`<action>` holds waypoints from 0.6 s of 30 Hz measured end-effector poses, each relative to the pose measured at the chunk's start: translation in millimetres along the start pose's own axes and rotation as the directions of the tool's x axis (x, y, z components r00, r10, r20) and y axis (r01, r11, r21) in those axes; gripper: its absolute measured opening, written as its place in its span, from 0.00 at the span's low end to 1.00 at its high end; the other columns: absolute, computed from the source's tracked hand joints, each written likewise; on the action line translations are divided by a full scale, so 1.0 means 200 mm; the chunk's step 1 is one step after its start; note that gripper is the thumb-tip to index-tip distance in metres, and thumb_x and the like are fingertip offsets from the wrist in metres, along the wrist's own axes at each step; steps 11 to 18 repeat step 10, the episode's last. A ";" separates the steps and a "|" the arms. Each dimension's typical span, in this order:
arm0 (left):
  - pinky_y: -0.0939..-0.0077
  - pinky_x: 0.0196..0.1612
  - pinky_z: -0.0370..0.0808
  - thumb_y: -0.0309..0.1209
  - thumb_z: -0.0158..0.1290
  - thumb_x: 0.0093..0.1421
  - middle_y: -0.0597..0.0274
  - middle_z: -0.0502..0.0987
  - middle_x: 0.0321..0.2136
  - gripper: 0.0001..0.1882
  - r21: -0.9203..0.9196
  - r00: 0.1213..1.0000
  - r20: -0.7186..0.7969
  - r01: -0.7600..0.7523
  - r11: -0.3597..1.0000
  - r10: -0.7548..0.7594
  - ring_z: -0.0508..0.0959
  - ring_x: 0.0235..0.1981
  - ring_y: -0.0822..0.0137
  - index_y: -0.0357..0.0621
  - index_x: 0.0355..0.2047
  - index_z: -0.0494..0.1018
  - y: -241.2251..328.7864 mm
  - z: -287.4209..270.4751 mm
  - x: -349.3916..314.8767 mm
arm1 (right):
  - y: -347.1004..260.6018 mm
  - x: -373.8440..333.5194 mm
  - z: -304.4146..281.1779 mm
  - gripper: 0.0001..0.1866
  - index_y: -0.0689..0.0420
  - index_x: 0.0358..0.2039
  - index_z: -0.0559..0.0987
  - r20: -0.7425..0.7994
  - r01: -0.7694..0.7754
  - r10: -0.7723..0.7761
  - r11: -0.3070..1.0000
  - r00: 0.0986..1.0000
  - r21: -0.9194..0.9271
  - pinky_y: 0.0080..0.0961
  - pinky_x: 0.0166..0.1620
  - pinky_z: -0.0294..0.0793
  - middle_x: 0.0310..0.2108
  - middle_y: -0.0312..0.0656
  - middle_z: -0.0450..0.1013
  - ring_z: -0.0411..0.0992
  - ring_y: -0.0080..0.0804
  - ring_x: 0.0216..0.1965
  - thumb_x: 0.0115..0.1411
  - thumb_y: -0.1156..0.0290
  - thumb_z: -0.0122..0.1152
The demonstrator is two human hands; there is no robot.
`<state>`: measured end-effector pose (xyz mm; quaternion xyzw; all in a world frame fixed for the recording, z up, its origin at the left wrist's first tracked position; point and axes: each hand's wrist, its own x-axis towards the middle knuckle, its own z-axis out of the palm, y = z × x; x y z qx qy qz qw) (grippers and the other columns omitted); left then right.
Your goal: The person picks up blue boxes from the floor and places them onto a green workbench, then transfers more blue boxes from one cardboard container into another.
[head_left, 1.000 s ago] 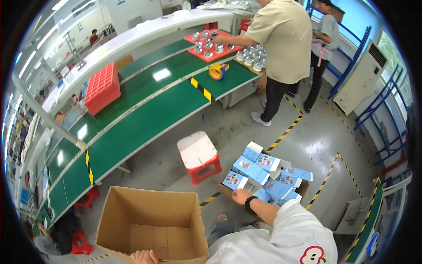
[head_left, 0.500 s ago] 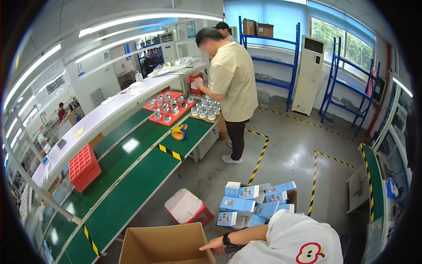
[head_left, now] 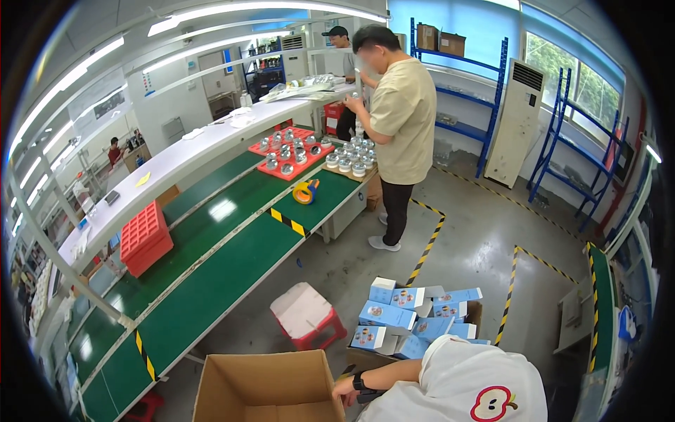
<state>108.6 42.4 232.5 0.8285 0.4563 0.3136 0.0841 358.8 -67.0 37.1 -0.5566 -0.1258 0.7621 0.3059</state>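
Observation:
My right hand [head_left: 345, 391] reaches in from the lower right, with a dark watch on the wrist and a white sleeve [head_left: 450, 383] bearing an apple patch. Its fingers bend down and close over the right rim of a large open cardboard box [head_left: 264, 373]; the fingertips are partly hidden. Bare brown walls and part of the bottom show inside that box. My left hand is out of the picture. Beyond my right forearm, several blue-and-white small boxes [head_left: 387, 316], some with flaps raised, lie jumbled in another carton [head_left: 365, 359].
A red stool [head_left: 306, 314] with a pale top stands beyond the box. Left runs a green workbench [head_left: 232, 281] with stacked red trays [head_left: 145, 239], shiny round parts [head_left: 285, 151] and a tape roll [head_left: 305, 191]. A co-worker in beige [head_left: 403, 119] handles a small part.
My right hand's stretched finger has bent down over the box rim. The view has shifted, so the bench and co-worker sit further right. The person in the cap shows more fully.

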 end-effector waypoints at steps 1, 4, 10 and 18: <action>0.53 0.52 0.59 0.43 0.59 0.51 0.40 0.68 0.43 0.30 -0.013 0.989 -0.082 0.119 0.993 -0.120 0.68 0.45 0.46 0.33 0.47 0.65 -0.02 0.01 -0.06 | -0.02 0.03 0.01 0.20 0.60 0.40 0.74 -0.010 -0.011 0.011 1.000 1.000 -0.017 0.38 0.34 0.76 0.34 0.49 0.75 0.76 0.40 0.30 0.51 0.59 0.54; 0.55 0.61 0.50 0.47 0.60 0.50 0.36 0.56 0.55 0.46 -0.315 0.900 0.068 0.428 0.847 -0.430 0.58 0.57 0.47 0.28 0.58 0.52 -0.10 0.09 -0.29 | 0.06 0.08 0.05 0.24 0.63 0.44 0.72 -0.097 -0.048 0.044 0.998 0.994 -0.035 0.41 0.33 0.75 0.35 0.54 0.74 0.76 0.46 0.32 0.50 0.60 0.52; 0.57 0.65 0.43 0.49 0.58 0.52 0.35 0.44 0.63 0.50 -0.389 0.753 0.449 0.650 0.653 -0.481 0.46 0.65 0.48 0.25 0.61 0.46 0.02 0.15 -0.31 | 0.02 0.06 0.15 0.26 0.55 0.50 0.69 -0.163 -0.109 0.089 0.986 0.983 -0.123 0.42 0.41 0.75 0.40 0.51 0.74 0.75 0.47 0.36 0.51 0.59 0.54; 0.57 0.65 0.43 0.49 0.58 0.52 0.35 0.44 0.63 0.50 -0.389 0.753 0.449 0.650 0.653 -0.481 0.46 0.65 0.48 0.25 0.61 0.46 0.02 0.15 -0.31 | 0.02 0.06 0.15 0.26 0.55 0.50 0.69 -0.163 -0.109 0.089 0.986 0.983 -0.123 0.42 0.41 0.75 0.40 0.51 0.74 0.75 0.47 0.36 0.51 0.59 0.54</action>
